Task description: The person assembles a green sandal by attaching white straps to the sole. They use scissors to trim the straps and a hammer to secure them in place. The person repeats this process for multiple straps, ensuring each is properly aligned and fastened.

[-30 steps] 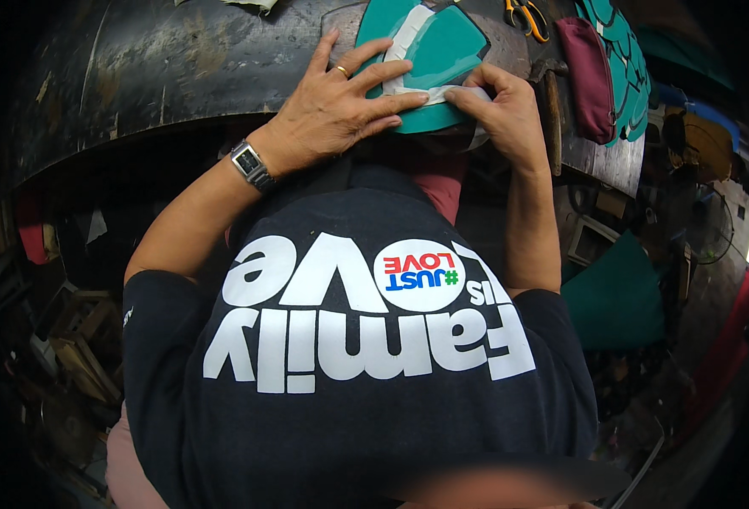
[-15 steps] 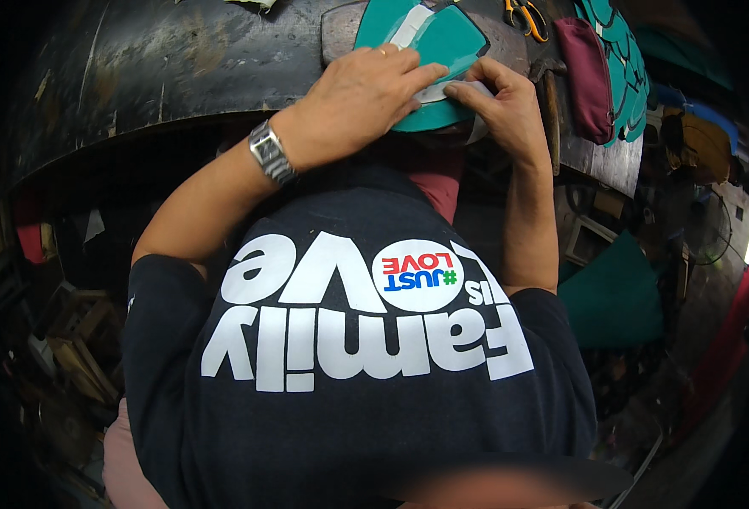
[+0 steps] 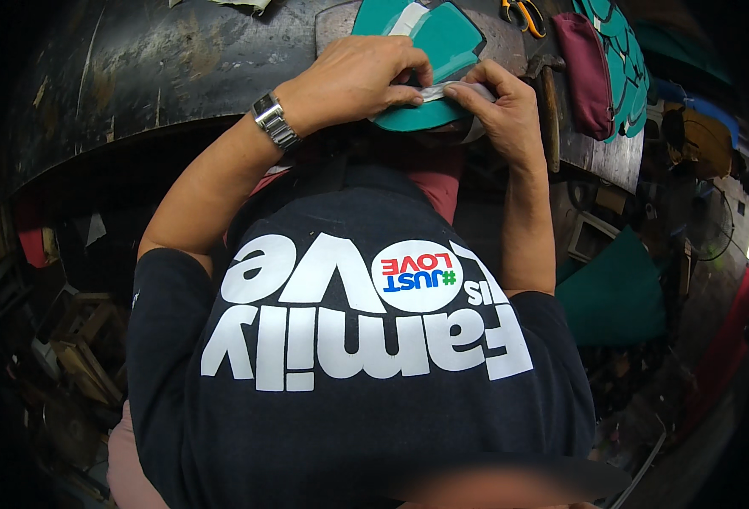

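A teal green piece of sheet material (image 3: pixel 417 119) lies at the near edge of the workbench, partly covered by my hands. Along its near side runs a whitish strip of tape (image 3: pixel 434 92). My left hand (image 3: pixel 357 81) has thumb and forefinger closed at the strip's left part. Close by on the right, my right hand (image 3: pixel 503 106) pinches the same strip between thumb and fingers, and a loose end hangs below it. Another white strip (image 3: pixel 409 19) crosses the far part of the teal piece.
The dark, worn workbench (image 3: pixel 154 76) stretches left. Orange-handled scissors (image 3: pixel 524 17) lie at the far right, with a wooden-handled hammer (image 3: pixel 550 110) nearer. Beside them are a maroon pouch (image 3: pixel 584 76) and several teal cut pieces (image 3: pixel 627 76). A teal sheet (image 3: pixel 616 293) hangs lower right.
My left hand's fingers have gone from stretched over the teal piece to curled in a pinch at the strip, drawing slightly left. The right hand stays nearly in place.
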Demonstrator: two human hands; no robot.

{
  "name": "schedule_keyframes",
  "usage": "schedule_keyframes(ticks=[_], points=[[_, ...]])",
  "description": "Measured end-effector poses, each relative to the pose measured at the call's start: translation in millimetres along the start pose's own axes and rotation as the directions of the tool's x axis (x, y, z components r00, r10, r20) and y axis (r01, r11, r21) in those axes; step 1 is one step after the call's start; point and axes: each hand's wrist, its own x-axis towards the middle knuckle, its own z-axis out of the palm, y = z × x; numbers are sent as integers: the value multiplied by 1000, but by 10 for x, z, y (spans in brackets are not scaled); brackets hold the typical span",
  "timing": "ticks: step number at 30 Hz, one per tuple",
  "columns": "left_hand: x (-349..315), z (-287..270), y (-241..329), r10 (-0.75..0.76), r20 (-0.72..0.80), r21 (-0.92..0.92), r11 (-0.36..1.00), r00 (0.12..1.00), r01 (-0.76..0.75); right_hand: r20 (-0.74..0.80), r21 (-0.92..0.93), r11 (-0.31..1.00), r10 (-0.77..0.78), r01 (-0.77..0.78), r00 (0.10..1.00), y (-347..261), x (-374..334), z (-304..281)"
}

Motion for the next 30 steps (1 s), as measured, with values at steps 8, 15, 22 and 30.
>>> schedule_keyframes(ticks=[8,15,22,30], points=[[14,-40,45,-64,38,6,998,997,63,-35,-78,997,-26,23,999,-24,2,21],[-117,75,135,-11,-72,28,1000,997,13,-58,-204,977,-69,56,996,-114,30,57],[-310,251,235,203,-122,426,895,972,-133,-52,-262,964,-69,53,996,-121,76,68],[-318,208,371,141,-84,447,890,986,-89,200,-163,984,106,-73,974,-2,233,-228]])
